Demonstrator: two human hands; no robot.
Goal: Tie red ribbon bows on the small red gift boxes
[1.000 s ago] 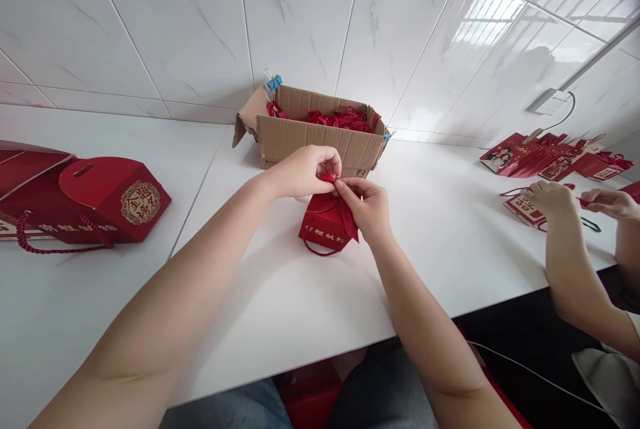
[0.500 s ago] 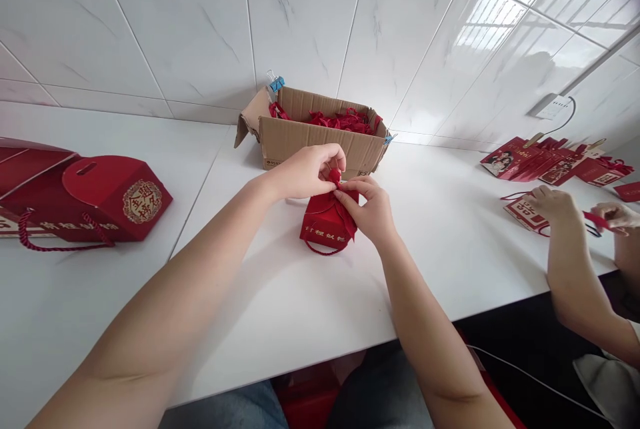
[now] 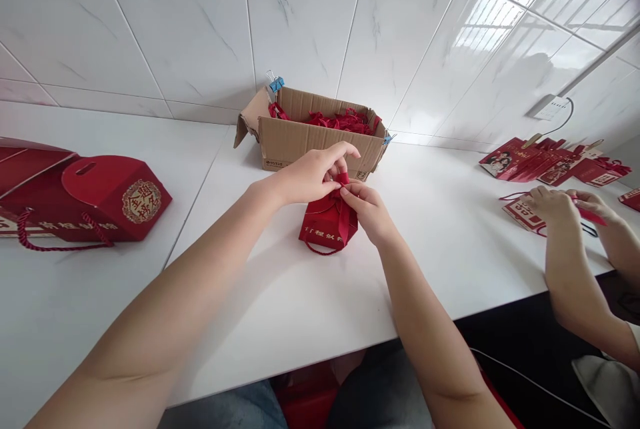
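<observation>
A small red gift box (image 3: 320,224) with gold lettering and a twisted cord handle stands on the white table in front of me. Over its top lies a red ribbon (image 3: 344,221), one tail hanging down the front. My left hand (image 3: 320,172) pinches the ribbon above the lid between thumb and fingers, its index finger stretched out to the right. With thumb and index finger, my right hand (image 3: 366,206) grips the ribbon at the knot on the box's right side. The exact shape of the knot is partly hidden by my fingers.
Behind the gift box stands a cardboard box (image 3: 310,142) holding red ribbons, with blue binder clips (image 3: 277,84) at its corners. Larger red boxes (image 3: 115,206) sit at left. At right a co-worker's hands (image 3: 555,206) handle a red box and ribbon near several red bags (image 3: 525,159).
My left index finger has lifted and stretched to the right. The ribbon tail now hangs down the box front. The co-worker's two hands have come closer together.
</observation>
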